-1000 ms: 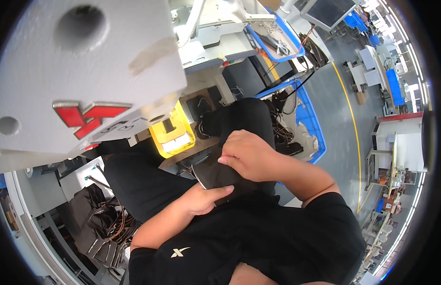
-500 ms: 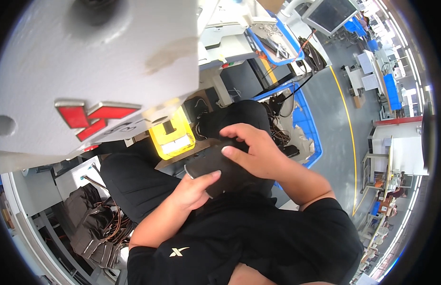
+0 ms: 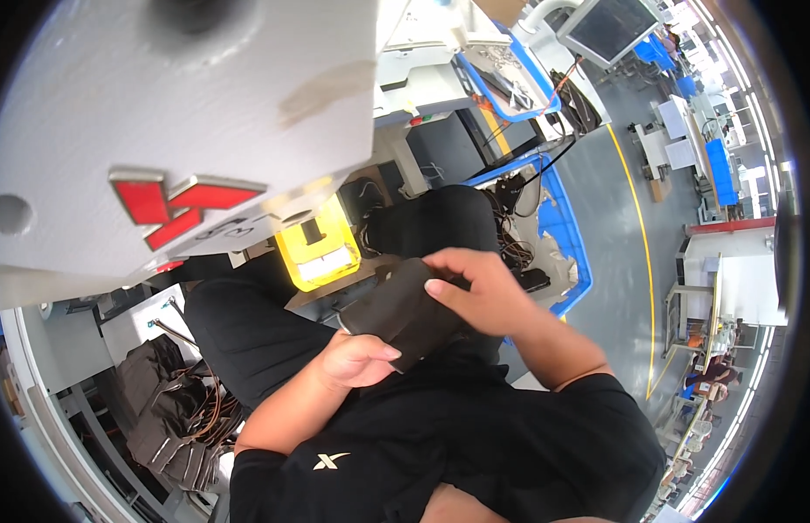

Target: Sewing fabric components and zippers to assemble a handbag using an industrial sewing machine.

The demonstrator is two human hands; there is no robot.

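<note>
A flat, dark brown piece (image 3: 396, 312), like a folded fabric or leather panel, lies tilted between my hands above my lap. At its lower left corner my left hand (image 3: 357, 359) pinches it, thumb on top and fingers underneath. My right hand (image 3: 482, 292) grips the upper right edge, with its thumb on the upper face. The right fingertips are partly hidden behind the piece. Beyond it a yellow plate or tray (image 3: 342, 228), brightly lit, sits under the grey machine head (image 3: 274, 105).
The machine head fills the upper left. A blue bin (image 3: 572, 235) with dark cords and pieces stands right of my legs. Above it is a blue-rimmed tray (image 3: 544, 109) of small metal parts. A pile of dark brown pieces with cords (image 3: 174, 418) lies at lower left.
My right hand has come down and right onto the piece's edge, its fingers closing round it. The piece has tilted, showing more of its upper face. The left hand has shifted slightly down.
</note>
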